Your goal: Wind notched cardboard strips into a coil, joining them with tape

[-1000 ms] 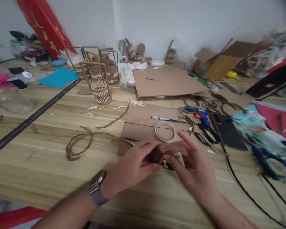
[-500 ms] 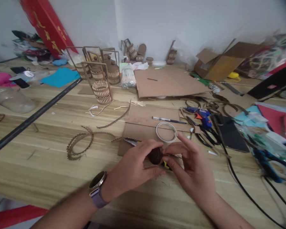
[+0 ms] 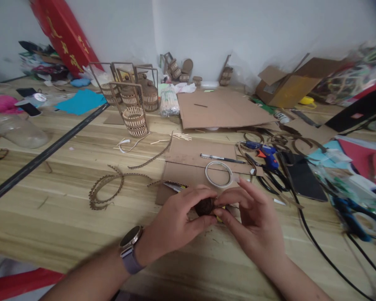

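Note:
A small dark brown round piece is between my hands, just above the table; its exact kind is unclear. My left hand, with a watch on the wrist, curls thumb and fingers around its left side. My right hand pinches at its right edge with thumb and fingertips. Under the hands lies a utility knife, partly hidden, with something yellow showing between the fingers. A roll of tape lies just beyond the right fingertips, on a piece of cardboard.
Coiled brown strips lie to the left. Small handled baskets stand farther back. On the right are scissors, a blue glue gun, a black phone and a black cable. A pen rests on the cardboard.
My left thumb has risen and closed against the underside of the brown piece, where it was apart before. My right hand stays pinched at its edge. The view has shifted very slightly.

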Tool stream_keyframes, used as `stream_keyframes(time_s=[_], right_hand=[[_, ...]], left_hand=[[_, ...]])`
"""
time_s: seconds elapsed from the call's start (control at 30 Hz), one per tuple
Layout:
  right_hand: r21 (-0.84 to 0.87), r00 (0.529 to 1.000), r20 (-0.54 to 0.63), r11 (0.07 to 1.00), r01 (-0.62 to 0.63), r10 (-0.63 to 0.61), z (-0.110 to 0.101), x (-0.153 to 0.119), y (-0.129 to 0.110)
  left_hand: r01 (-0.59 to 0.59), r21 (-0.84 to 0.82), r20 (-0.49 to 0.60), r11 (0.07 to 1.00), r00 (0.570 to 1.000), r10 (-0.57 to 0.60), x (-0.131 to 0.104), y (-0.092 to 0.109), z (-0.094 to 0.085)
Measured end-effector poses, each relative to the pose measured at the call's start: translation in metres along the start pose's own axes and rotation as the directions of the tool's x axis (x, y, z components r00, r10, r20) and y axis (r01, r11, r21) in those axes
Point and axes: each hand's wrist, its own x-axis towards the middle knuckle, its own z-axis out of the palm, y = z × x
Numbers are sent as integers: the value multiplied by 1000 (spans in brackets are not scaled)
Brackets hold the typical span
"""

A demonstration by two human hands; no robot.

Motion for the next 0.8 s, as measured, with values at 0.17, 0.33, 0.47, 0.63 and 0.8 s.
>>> stream_keyframes(time_s=[0.17,0.33,0.47,0.63,0.8], right_hand=[[319,972,-2,921,-224,237,-8,7,7],[541,856,124,689,-482,501,-3,7,3],[681,702,245,396,-615,669,4,4,-4],[714,650,304,285,-640,697,8,4,-5],[721,642,309,268,-640,701,11,4,-5]], left_hand=[[81,-81,30,993,996,-78,-1,0,0],[138,-104,32,985,990,-135,-2,-4,2],[180,-114,29,977,984,-178,-1,-4,4],[197,-133,33,971,980,-194,-1,-4,4],[199,-114,34,973,980,-196,-1,-4,4]])
